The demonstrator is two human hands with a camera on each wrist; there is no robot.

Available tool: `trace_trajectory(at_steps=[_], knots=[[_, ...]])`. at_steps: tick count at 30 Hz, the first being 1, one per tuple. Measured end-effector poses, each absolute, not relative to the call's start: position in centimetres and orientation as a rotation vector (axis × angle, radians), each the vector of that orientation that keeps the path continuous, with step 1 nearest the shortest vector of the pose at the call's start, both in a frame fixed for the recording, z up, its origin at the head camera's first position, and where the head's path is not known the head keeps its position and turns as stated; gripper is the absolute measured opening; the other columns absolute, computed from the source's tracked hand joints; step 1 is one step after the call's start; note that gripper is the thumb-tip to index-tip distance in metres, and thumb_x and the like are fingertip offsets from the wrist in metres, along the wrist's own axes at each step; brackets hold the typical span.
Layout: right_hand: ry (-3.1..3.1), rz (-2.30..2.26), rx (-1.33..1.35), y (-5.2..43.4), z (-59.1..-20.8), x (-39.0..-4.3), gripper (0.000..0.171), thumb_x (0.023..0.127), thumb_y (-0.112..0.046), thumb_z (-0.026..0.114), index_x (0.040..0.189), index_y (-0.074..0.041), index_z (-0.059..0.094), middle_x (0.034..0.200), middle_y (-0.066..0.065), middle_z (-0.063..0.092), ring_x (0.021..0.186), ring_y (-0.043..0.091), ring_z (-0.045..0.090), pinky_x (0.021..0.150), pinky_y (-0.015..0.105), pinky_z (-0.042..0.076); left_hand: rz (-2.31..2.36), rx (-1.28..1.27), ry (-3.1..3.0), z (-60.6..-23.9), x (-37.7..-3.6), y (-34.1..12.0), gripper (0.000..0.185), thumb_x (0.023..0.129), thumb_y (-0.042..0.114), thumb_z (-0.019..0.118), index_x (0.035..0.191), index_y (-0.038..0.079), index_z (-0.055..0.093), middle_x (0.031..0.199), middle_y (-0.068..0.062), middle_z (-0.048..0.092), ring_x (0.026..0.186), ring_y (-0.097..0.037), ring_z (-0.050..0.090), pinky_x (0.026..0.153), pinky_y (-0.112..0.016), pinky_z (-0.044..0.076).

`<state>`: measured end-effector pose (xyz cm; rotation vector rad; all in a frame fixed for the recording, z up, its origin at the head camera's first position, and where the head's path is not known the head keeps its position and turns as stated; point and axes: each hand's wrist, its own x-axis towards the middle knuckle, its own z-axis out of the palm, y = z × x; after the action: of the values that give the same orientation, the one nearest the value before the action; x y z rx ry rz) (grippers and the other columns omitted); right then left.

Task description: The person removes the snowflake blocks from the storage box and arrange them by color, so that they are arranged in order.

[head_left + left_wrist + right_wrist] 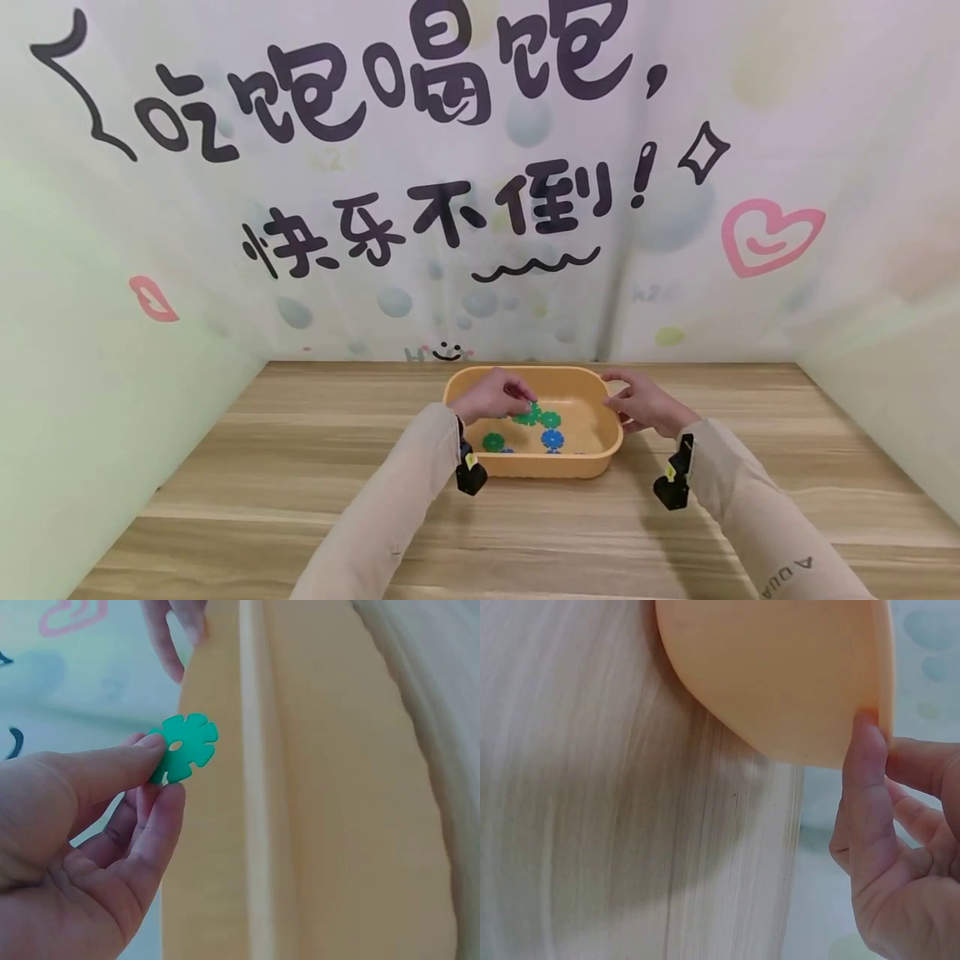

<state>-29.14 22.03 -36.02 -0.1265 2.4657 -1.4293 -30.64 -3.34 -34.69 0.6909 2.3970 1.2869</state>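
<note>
your left hand [491, 397] reaches over the left part of the orange tub [609, 450], and its fingers [112, 769] are closed in a pinch on 1 green snowflake disc [183, 747] — thumb on one face, fingertips on the other, as the left wrist view shows. the disc is flat, with notches all round its edge and a small hole in the middle, and you hold it just beside the tub's rim, a little above it.

your right hand [647, 403] sits at the tub's right rim. in the right wrist view a fingertip [868, 727] presses against the outside of the orange wall close to the rim, and the rest of the fingers are loosely bent behind it — they wrap around nothing that shows.

the tub stands on the pale wooden surface [247, 467], near the back wall. inside it lie more discs: green discs [543, 417] just beside your left hand, and blue discs [552, 438] nearer the front wall, with 1 more green one at the left. how many there are in all is hard to tell. a small black device is strapped at each wrist, over the beige sleeves.
</note>
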Motion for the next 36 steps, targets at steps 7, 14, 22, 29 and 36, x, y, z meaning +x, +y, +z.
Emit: trace_trajectory(at_steps=[7,14,22,29,36], knots=[[2.481,-1.411,-0.132,22.0,-35.9,-29.1,0.046,0.090,-0.004,0.047,0.132,0.002,0.029,0.096,0.024,0.052,0.075,0.026,0.059,0.059,0.035,0.052,1.351,0.720,2.386,-34.1,-28.9,-2.8,0.010,0.080,0.002,0.063,0.089,0.000,0.066,0.081,-0.004,0.063,0.077,-0.024,0.061,0.072,-0.038,0.049],[2.485,-1.395,-0.126,22.0,-35.9,-29.1,0.046,0.091,-0.004,0.047,0.132,0.002,0.028,0.097,0.025,0.051,0.076,0.026,0.058,0.060,0.035,0.052,1.417,0.804,2.350,-34.4,-27.0,-1.9,0.012,0.079,0.005,0.065,0.090,0.000,0.067,0.081,-0.004,0.064,0.070,-0.014,0.060,0.068,-0.033,0.050],[2.442,-1.465,-0.151,22.2,-36.2,-29.3,0.046,0.090,-0.003,0.047,0.131,0.003,0.029,0.095,0.025,0.053,0.073,0.024,0.058,0.060,0.035,0.052,1.470,0.923,2.297,-35.3,-24.4,-0.8,0.010,0.079,0.008,0.066,0.088,0.004,0.068,0.080,-0.001,0.064,0.068,-0.007,0.055,0.062,-0.020,0.045],[2.408,-1.508,-0.138,22.3,-36.0,-29.3,0.045,0.090,-0.003,0.047,0.131,0.002,0.029,0.090,0.021,0.053,0.068,0.019,0.057,0.057,0.033,0.052,1.496,0.938,2.288,-36.5,-22.7,0.5,0.010,0.078,0.008,0.067,0.087,0.004,0.067,0.079,0.002,0.063,0.068,-0.001,0.053,0.063,-0.017,0.044],[2.408,-1.481,-0.117,22.2,-35.9,-29.3,0.045,0.090,-0.004,0.048,0.131,0.001,0.029,0.092,0.022,0.054,0.070,0.019,0.058,0.058,0.033,0.052,1.548,0.962,2.275,-37.6,-21.0,1.8,0.011,0.077,0.007,0.068,0.086,0.002,0.067,0.077,0.001,0.064,0.066,0.001,0.053,0.062,-0.016,0.045]])
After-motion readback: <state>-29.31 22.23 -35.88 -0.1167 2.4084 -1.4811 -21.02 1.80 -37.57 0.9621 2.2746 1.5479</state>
